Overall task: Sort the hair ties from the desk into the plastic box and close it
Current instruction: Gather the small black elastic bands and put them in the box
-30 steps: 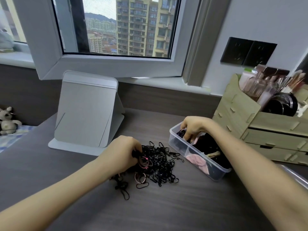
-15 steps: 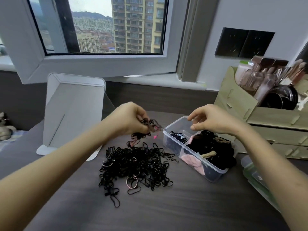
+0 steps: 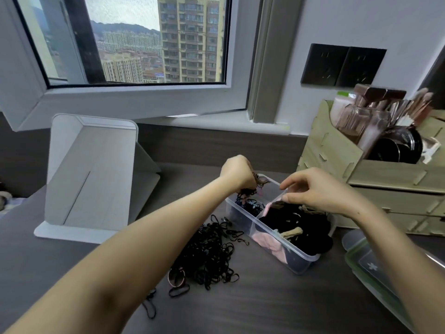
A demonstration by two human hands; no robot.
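Left hand (image 3: 237, 173): the fingers curl away from the camera, so the fingertips lie hidden behind its back. Of the bunch of hair ties (image 3: 250, 192) it grips, only a few dangling loops show. The left forearm covers the near-left part of the loose pile (image 3: 209, 254). Right hand (image 3: 320, 191): hides the far end of the larger compartment of the plastic box (image 3: 301, 260); whether thumb and forefinger pinch anything cannot be told. Ties in the smaller compartment are too tangled to count. The lid (image 3: 370, 266) is partly covered by the right forearm. The wooden organiser (image 3: 337, 160) is cut off by the right edge; its brushes (image 3: 409, 107) are blurred.
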